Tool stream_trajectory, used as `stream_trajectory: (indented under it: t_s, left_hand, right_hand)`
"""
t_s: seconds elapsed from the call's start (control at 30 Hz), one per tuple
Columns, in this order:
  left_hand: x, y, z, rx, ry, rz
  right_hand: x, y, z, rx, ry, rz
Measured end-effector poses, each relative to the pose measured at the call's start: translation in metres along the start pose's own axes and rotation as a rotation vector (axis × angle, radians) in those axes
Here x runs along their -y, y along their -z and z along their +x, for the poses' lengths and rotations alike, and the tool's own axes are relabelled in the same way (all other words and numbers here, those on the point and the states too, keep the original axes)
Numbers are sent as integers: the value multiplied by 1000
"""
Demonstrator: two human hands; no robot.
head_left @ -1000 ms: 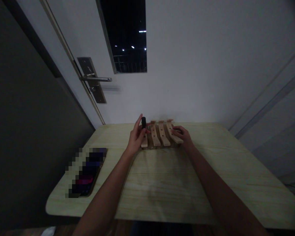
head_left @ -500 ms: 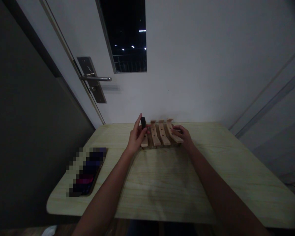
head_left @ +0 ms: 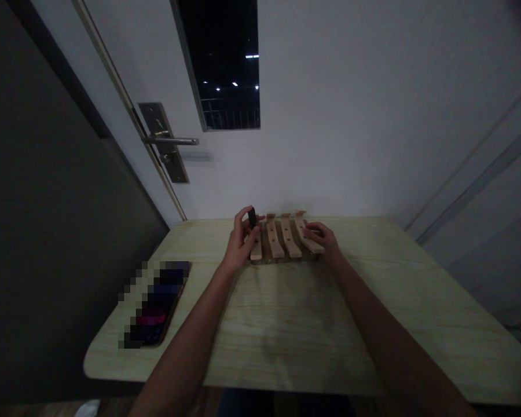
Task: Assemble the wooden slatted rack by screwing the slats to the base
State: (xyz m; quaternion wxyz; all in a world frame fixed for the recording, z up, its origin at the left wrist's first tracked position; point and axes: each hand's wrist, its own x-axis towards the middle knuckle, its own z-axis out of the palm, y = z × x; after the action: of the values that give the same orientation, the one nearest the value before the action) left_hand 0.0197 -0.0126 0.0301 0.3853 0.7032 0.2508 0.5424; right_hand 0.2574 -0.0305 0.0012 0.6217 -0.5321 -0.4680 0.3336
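A low wooden rack (head_left: 279, 260) lies at the back of the table, bearing several curved light wood pieces with dark holes. My left hand (head_left: 239, 242) is closed at its left end, around a short black cylinder (head_left: 252, 217) that stands nearly upright. The index finger bends over the cylinder's top, and the thumb rests by the leftmost wood piece (head_left: 256, 251). What lies under the cylinder is hidden. My right hand (head_left: 323, 236) grips the rightmost wood piece (head_left: 311, 244), which slants outward. Two middle pieces, a left one (head_left: 275, 240) and a right one (head_left: 289, 238), stand between my hands.
A phone (head_left: 162, 307), partly pixelated, lies on the pale table (head_left: 295, 330) at the left. Behind the table is a white door with a metal handle (head_left: 171, 141) and a dark window (head_left: 226, 69). A dark panel (head_left: 47, 243) stands at the left.
My left index finger, earlier stretched up beside the black cylinder, is now bent over its top. The right hand and the wood pieces have hardly moved.
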Motion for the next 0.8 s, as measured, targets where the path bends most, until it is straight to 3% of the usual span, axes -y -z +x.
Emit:
stream_trajectory:
  t_s: [0.23,0.8]
  left_hand:
    - [4,5,6,-204,-146,247]
    - [0,6,3,-129,-126,247]
  right_hand:
    - [-3,1,2,4,-5,2]
    - [-3,2,2,-2,-2,-7]
